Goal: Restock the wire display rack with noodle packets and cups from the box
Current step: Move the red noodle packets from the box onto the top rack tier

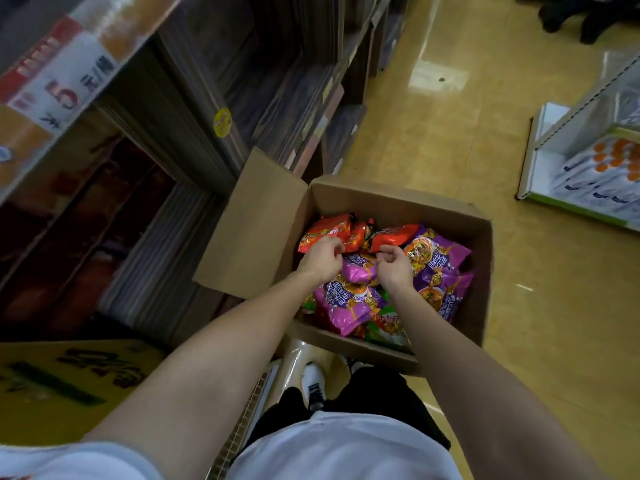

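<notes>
Box: the open brown cardboard box (391, 202) sits on the yellow floor in front of your feet, its left flap folded out against the dark shelving (214, 98).
Packets: red-orange noodle packets (323, 232) lie at the far end of the box, purple noodle packets (438, 258) fill the middle and right, and green ones (388, 323) lie nearest you.
Left hand: your left hand (322, 258) has its fingers curled, pinching a red-orange packet's edge.
Right hand: your right hand (394, 263) has its fingers curled over the packets; you cannot tell whether they grip one.
</notes>
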The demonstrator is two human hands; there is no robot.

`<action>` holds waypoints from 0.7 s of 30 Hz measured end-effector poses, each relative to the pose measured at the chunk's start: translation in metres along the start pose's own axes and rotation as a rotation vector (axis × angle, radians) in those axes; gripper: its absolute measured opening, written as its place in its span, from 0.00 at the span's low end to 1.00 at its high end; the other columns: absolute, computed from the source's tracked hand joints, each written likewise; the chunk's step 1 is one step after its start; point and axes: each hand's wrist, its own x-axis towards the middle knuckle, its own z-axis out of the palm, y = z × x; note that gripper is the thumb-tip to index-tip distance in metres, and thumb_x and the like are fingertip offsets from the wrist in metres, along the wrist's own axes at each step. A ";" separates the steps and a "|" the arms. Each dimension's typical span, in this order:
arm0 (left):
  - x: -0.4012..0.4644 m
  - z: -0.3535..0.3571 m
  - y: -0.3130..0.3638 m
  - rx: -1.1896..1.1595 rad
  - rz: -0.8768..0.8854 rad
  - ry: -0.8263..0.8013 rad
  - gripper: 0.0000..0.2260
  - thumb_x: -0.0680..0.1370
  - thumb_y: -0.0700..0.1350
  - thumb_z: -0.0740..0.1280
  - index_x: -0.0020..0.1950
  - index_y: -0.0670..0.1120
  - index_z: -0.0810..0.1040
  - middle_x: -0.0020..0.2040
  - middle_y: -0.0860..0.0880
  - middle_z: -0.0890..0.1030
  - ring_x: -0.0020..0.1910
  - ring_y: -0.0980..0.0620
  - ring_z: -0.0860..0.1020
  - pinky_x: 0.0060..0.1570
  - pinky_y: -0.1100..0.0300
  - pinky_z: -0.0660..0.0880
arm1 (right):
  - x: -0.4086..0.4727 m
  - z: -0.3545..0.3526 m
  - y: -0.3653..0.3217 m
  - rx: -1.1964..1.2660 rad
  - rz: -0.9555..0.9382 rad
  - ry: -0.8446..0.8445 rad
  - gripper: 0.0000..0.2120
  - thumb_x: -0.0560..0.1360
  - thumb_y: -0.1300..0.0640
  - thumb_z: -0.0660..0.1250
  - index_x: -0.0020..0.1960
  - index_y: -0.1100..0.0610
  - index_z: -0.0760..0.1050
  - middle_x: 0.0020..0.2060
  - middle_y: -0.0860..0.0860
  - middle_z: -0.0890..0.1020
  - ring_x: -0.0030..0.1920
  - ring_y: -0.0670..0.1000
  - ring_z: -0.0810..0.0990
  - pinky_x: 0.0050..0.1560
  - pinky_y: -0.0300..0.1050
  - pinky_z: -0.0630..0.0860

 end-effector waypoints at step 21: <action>0.049 0.010 0.014 0.076 -0.197 -0.298 0.25 0.82 0.42 0.62 0.79 0.41 0.63 0.80 0.44 0.59 0.77 0.43 0.62 0.73 0.58 0.61 | 0.075 0.011 -0.011 -0.093 0.021 -0.176 0.19 0.77 0.69 0.61 0.65 0.54 0.74 0.57 0.50 0.80 0.48 0.50 0.80 0.49 0.47 0.79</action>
